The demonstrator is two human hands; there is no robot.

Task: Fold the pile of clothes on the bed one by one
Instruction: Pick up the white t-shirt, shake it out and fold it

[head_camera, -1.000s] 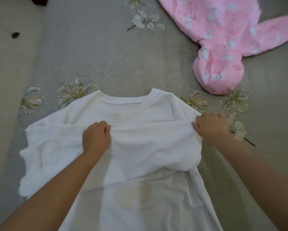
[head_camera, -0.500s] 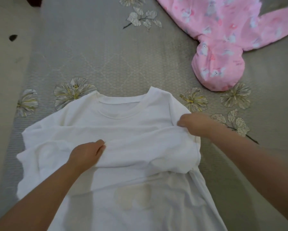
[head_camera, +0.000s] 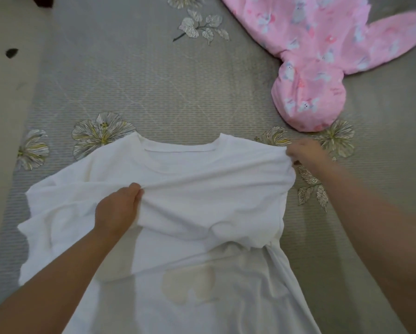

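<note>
Left grip (head_camera: 116, 209) and right grip (head_camera: 304, 153) pinched

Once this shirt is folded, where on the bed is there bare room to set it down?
Bare bedspread lies beyond the white shirt collar, left of the pink garment. Crowded: the right, where the right hand nears the pink garment.

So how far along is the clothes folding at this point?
Early on. Nothing in view looks fully folded. In hand: the white T-shirt lies spread on the bed, its right side already turned inward; the left hand pinches a fold mid-chest and the right hand grips the shoulder edge. Left: its other sleeve, the lengthwise folds, and the pink garment lying unfolded.
</note>
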